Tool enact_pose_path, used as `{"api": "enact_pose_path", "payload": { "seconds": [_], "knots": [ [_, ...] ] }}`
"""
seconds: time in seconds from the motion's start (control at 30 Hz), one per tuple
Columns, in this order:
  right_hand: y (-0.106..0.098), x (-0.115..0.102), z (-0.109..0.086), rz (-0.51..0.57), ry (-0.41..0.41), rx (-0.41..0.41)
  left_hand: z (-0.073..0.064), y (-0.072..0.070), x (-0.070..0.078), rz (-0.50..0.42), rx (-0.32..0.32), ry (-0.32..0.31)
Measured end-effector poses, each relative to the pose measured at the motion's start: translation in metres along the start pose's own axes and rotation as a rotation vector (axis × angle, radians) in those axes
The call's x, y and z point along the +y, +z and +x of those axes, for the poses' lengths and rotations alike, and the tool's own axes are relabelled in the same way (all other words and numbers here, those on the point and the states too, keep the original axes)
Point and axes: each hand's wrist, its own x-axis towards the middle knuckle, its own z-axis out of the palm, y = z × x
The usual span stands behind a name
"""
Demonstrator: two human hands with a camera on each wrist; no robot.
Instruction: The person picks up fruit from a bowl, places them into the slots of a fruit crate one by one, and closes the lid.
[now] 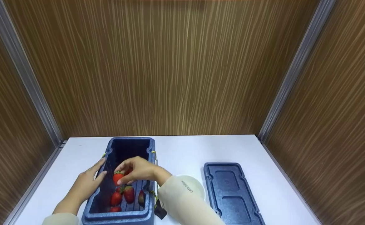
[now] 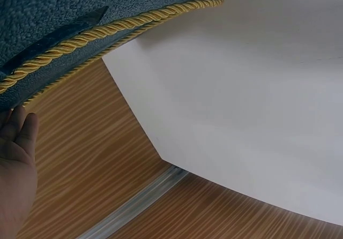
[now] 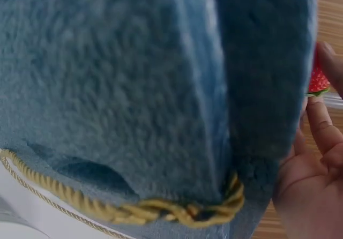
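Observation:
A deep dark-blue foam box (image 1: 120, 215) stands at the left of the table, with several strawberries (image 1: 129, 194) lying on its ribbed floor. Inside its opening my right hand (image 1: 141, 168) pinches a red strawberry (image 1: 118, 178) by thumb and fingers, its green leaves upward. That strawberry (image 3: 319, 81) also shows at the edge of the right wrist view, past the box wall. My left hand (image 1: 87, 184) rests on the box's left rim with its fingers extended; in the left wrist view its fingers lie below a yellow twisted rope (image 2: 112, 31).
A dark-blue lid (image 1: 232, 193) with recessed panels lies on the white table (image 1: 182, 150) to the right. Between box and lid is a pale round bowl (image 1: 194, 184), partly hidden by the right sleeve. A small black piece (image 1: 160, 211) hangs beside the box. Wood-grain walls enclose the table.

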Motion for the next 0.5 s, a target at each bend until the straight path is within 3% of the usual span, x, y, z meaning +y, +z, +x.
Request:
{"api": "enact_pose_path", "payload": {
  "seconds": [0.17, 0.5],
  "knots": [
    [0.0050, -0.0006, 0.0022, -0.078, 0.031, -0.017, -0.0001, 0.0005, -0.0004, -0.002, 0.017, 0.014],
    [0.0092, 0.0020, 0.0019, -0.130, 0.076, -0.002, -0.0005, 0.0014, -0.0002, 0.005, 0.023, 0.022]
  ]
}}
